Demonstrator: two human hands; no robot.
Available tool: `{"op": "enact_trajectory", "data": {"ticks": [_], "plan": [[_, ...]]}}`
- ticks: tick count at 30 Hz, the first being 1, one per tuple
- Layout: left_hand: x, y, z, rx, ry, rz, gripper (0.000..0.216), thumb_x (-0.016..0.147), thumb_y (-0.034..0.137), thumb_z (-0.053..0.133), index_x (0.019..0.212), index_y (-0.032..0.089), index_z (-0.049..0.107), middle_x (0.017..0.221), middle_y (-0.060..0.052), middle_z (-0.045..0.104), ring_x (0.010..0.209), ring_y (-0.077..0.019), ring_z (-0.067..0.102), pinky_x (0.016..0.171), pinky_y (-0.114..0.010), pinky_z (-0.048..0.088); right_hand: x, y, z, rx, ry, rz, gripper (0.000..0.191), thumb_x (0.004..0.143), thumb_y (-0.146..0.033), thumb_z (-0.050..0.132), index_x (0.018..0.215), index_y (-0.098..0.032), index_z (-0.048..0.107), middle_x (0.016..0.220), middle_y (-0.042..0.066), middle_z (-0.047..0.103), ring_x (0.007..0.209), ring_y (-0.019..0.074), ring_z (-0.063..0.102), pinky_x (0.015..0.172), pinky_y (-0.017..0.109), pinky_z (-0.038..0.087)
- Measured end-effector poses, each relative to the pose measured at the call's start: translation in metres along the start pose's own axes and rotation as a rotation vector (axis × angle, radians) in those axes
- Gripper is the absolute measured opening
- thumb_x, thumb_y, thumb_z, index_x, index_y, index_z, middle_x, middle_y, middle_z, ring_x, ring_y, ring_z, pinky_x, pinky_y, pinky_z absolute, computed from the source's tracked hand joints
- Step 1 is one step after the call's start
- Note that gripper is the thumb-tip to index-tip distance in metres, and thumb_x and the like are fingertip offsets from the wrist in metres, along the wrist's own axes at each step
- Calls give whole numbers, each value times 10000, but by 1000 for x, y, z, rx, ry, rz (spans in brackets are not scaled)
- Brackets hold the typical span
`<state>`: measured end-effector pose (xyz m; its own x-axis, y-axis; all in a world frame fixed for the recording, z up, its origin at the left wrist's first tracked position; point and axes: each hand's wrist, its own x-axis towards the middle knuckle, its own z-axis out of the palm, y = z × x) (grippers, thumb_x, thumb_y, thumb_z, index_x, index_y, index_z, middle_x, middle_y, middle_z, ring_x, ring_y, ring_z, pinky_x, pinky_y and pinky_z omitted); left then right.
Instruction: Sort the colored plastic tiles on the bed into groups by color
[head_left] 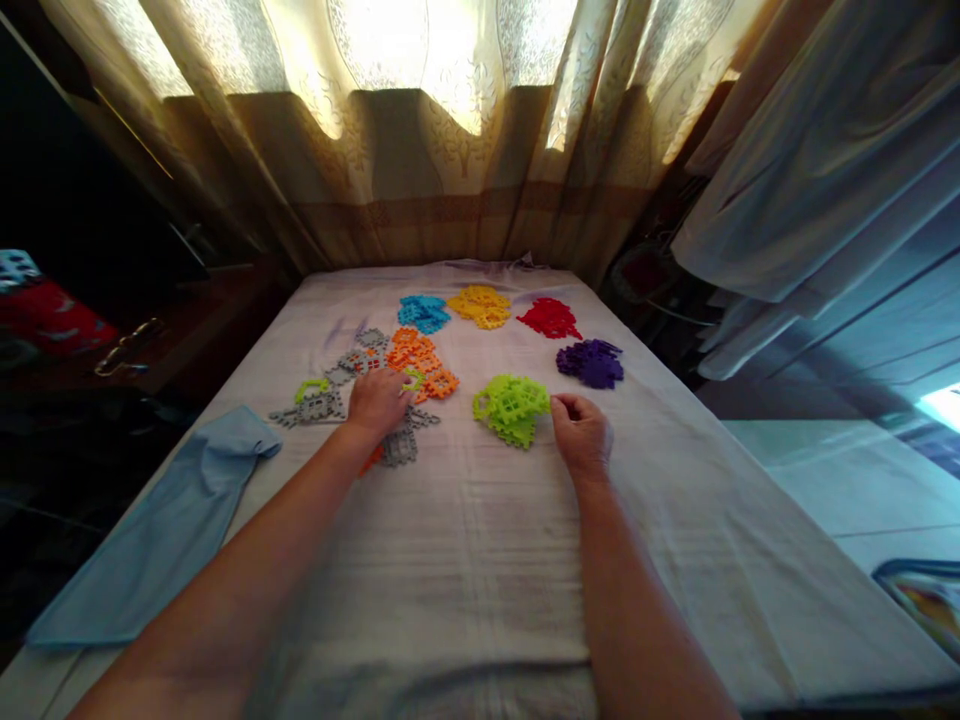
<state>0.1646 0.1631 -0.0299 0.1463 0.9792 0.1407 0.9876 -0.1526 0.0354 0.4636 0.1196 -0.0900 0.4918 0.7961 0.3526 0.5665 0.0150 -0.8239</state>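
My left hand (379, 402) reaches over the grey and orange pieces, its fingers closed at a lime green interlocking plastic piece (414, 379). Around and under it lie grey pieces (319, 406), with another lime green piece (309, 389) among them. Orange pieces (413, 349) are heaped just beyond my fingertips. My right hand (583, 435) pinches the right edge of a lime green piece (538, 398), beside a pile of lime green pieces (511, 425).
Blue (423, 313), yellow (481, 306), red (550, 318) and purple (591, 363) piles lie farther back on the cloth-covered table (480, 560). A light blue cloth (165, 530) lies at the left edge. Curtains (450, 170) hang behind the table.
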Motion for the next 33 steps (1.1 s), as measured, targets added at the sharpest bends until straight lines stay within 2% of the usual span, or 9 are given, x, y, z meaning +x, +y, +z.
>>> {"op": "enact_trajectory", "data": {"ticks": [3,6,10,15,19,22,26,31,33], "plan": [[0,-27,-8,115,-60,-119,343,878,375,547,1113,195,719,1170,-137,696,1110,-333,606,923,-438,458,-1,-2,0,2,-12,-3,390,755,-516,507,800,-188,714,776,80,713,671,204,613,710,339,495],[0,-42,-9,132,-129,-151,362,866,434,538,1065,213,744,1156,-125,705,1110,-335,611,909,-423,466,-1,-2,0,-4,-8,-18,382,763,-512,506,793,-191,711,784,79,716,672,201,611,724,339,495],[5,-52,-3,99,-132,-141,345,830,459,559,1017,254,765,1137,-99,721,1081,-317,630,863,-386,481,0,0,0,-12,-2,-20,384,758,-514,506,792,-195,717,771,72,719,661,193,604,706,324,491],[12,-65,5,40,-109,-102,242,766,416,611,857,270,781,988,-69,756,943,-282,666,767,-337,496,0,0,0,-3,-11,-14,396,756,-511,501,789,-184,721,783,84,722,663,196,611,710,333,500],[13,-73,6,21,-78,-60,188,745,396,627,760,265,762,917,-47,754,915,-253,656,782,-314,494,0,-2,-1,-14,9,-11,397,755,-520,500,782,-194,725,773,83,728,661,200,617,696,333,499],[10,-73,2,-15,-54,-30,193,772,392,613,769,253,746,933,-49,746,921,-237,650,834,-316,491,0,-4,-1,-16,2,4,398,746,-517,505,791,-191,728,771,85,727,671,205,625,699,337,499],[0,-49,-4,-187,5,121,208,829,389,582,823,230,716,984,-57,725,971,-224,636,944,-354,463,-1,-5,-1,-19,-5,-2,389,744,-508,498,785,-192,721,758,80,717,675,209,626,699,337,496],[-15,15,7,-400,39,303,129,847,331,629,830,216,686,965,-54,703,953,-204,625,915,-357,472,-1,-5,-1,-13,-3,-7,389,747,-513,494,779,-194,715,757,78,715,678,208,625,706,339,494],[-20,39,15,-459,60,316,97,846,307,647,833,217,681,970,-53,699,968,-203,624,928,-364,468,-1,-5,-1,-7,-2,-10,386,754,-514,494,774,-196,711,759,77,717,669,204,618,705,337,495]]}}
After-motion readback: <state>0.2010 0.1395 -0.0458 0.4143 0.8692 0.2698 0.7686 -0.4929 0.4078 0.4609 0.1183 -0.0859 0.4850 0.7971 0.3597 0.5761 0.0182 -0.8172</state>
